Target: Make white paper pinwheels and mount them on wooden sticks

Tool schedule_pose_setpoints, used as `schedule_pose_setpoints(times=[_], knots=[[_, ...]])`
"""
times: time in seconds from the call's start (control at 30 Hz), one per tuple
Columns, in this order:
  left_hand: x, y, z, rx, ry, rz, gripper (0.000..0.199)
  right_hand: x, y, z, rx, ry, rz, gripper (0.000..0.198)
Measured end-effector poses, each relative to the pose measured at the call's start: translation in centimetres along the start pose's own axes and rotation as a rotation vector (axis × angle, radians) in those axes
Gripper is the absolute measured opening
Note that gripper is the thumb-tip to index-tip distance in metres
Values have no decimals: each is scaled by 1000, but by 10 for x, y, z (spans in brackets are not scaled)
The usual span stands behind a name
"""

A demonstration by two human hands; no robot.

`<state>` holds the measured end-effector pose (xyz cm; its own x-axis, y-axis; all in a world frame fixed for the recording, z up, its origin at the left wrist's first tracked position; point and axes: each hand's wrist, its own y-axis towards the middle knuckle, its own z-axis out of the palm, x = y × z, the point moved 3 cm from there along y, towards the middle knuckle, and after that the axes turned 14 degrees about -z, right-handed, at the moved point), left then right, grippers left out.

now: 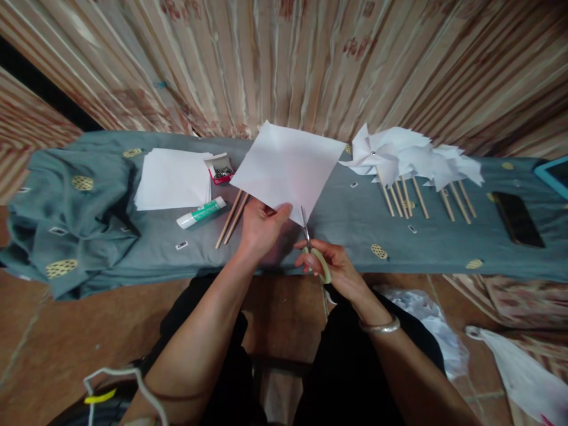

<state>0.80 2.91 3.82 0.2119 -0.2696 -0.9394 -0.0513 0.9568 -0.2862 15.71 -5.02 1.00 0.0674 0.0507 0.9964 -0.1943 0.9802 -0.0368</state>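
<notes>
A square white sheet of paper (288, 165) is pinched along its lower left edge by my left hand (261, 228), one corner pointing down toward me. Faint creases cross the sheet. My right hand (331, 263) grips a pair of scissors (320, 265) with pale green handles. Their blades are at the sheet's lower corner, pointing up into it. Two wooden sticks (233, 220) lie partly under the paper, beside my left hand. Left of them are a glue stick (202, 213) and a small red open box (220, 169) of metal pins or tacks.
A stack of white paper (173, 177) lies at left, near bunched grey cloth (84, 213). Several paper pinwheels (399, 154) on wooden sticks rest at right. Further right lie a dark phone (518, 219) and a blue-edged device (552, 176). A plastic bag (432, 319) sits on the floor.
</notes>
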Motion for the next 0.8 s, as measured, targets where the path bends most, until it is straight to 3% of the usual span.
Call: schedule_pose_setpoints(times=[0.8], knots=[[4,1,-4,48,82,-1,15,-1,-2,-3,51,-52,0,56]])
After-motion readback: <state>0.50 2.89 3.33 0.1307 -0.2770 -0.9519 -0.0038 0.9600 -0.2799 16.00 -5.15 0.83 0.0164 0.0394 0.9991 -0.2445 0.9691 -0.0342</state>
